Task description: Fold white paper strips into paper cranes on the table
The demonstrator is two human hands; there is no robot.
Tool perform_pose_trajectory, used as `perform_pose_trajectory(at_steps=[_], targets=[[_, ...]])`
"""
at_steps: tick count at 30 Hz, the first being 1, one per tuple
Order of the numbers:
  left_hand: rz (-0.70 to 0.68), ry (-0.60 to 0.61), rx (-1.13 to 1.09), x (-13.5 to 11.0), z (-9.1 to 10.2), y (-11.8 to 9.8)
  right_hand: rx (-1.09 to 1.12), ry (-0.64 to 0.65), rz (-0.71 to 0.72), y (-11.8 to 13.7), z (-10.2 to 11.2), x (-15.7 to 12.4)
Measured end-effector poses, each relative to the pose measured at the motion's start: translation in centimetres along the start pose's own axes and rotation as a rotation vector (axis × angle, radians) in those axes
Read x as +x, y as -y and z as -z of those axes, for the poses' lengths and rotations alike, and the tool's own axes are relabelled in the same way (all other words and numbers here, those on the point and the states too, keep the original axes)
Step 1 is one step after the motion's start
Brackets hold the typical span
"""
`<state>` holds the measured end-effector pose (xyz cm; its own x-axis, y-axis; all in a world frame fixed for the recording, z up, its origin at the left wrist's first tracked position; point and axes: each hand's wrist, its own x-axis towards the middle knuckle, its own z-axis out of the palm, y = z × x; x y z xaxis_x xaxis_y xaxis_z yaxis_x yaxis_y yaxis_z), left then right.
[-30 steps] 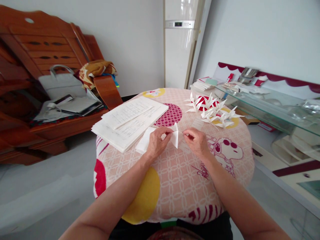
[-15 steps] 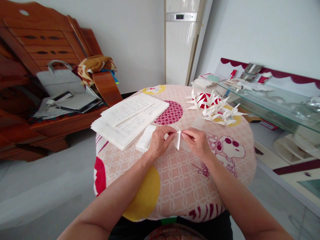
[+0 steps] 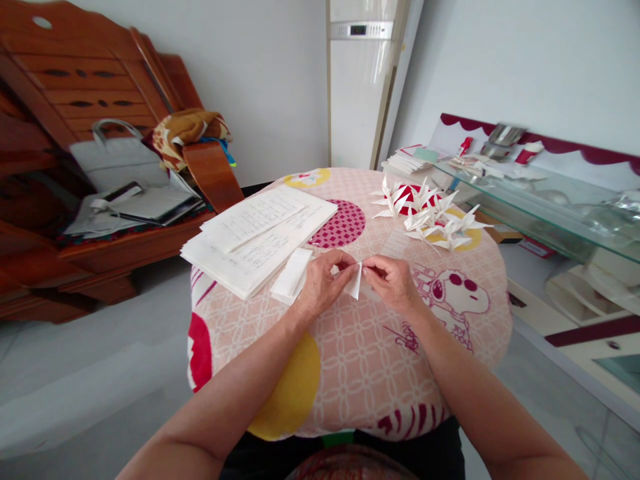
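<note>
A small folded piece of white paper (image 3: 354,285) is pinched between my two hands above the table. My left hand (image 3: 325,280) grips its left side with thumb and fingers. On the other side, the fingertips of my right hand (image 3: 393,280) are closed on its upper right edge. Beside my left hand lie narrow white paper strips (image 3: 291,277), partly behind the hand. A stack of written paper sheets (image 3: 270,233) rests farther left. Several folded white paper cranes (image 3: 430,213) are grouped at the back right of the table.
A patterned pink cloth covers the round table (image 3: 360,373). To the left stands a wooden bench (image 3: 120,253) with a grey bag (image 3: 117,157) and a brown cloth (image 3: 187,137) on it. A glass shelf (image 3: 550,213) with papers and containers runs along the right.
Both hands keep hold of the folded paper in nearly the same place. The paper's hanging flap looks slightly wider and turned. The view has shifted a little.
</note>
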<state>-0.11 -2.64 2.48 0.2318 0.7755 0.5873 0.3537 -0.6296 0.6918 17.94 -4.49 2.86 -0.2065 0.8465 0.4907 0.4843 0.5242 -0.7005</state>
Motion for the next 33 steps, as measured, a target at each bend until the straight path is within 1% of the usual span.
perform_pose_trajectory(at_steps=[8,18,25,28,31,33], targets=[[-0.002,0.017,0.026,-0.03,0.09,-0.1,0.072,0.026,-0.066,0.17,0.17,0.02],[0.036,-0.02,0.067,-0.2,-0.19,-0.34,0.245,0.12,-0.185,0.52,0.31,-0.04],[0.03,-0.03,0.092,-0.22,-0.35,-0.39,0.333,0.104,-0.22,0.24,-0.07,0.04],[0.007,-0.031,0.108,-0.42,-0.33,-0.22,0.295,0.073,-0.196,0.13,-0.27,0.06],[-0.059,-0.025,0.133,-0.54,-0.18,0.0,0.176,0.001,-0.119,0.14,-0.22,0.05],[-0.097,-0.013,0.135,-0.5,-0.02,0.1,0.118,-0.024,-0.068,0.16,-0.12,0.03]])
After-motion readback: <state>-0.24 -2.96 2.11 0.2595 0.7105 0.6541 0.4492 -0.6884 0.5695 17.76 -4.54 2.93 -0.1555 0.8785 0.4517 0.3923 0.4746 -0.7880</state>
